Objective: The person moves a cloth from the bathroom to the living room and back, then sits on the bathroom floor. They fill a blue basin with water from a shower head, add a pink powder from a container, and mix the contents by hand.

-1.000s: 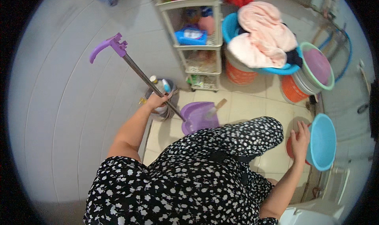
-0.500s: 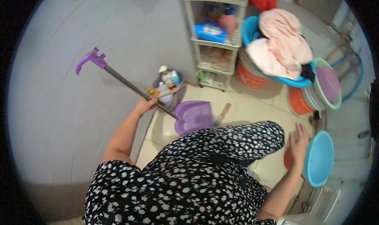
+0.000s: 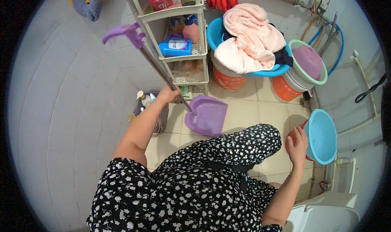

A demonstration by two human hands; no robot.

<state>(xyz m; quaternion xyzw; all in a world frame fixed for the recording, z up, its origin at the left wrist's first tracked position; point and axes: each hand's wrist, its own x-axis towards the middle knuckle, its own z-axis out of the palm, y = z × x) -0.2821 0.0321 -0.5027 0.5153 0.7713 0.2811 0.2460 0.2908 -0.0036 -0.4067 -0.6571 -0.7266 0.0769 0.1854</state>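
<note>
My left hand is closed around the lower part of a long grey pole, the handle of a purple dustpan. The pole leans up and to the left, ending in a purple hooked grip. The pan lies at floor level, just ahead of my bent knee. My right hand holds nothing, its fingers bent a little and apart. It hovers beside a light blue basin and hides part of a red container against that basin.
A pale shelf rack with bottles stands ahead. Right of it, a blue tub of pink cloth sits on a bucket. A grey bin of bottles is by my left arm. A white toilet is at lower right.
The view has shifted, and more of the rack's top shows. The dustpan's pole stands steeper, its grip further right. A wooden-handled brush that lay beside the pan no longer shows.
</note>
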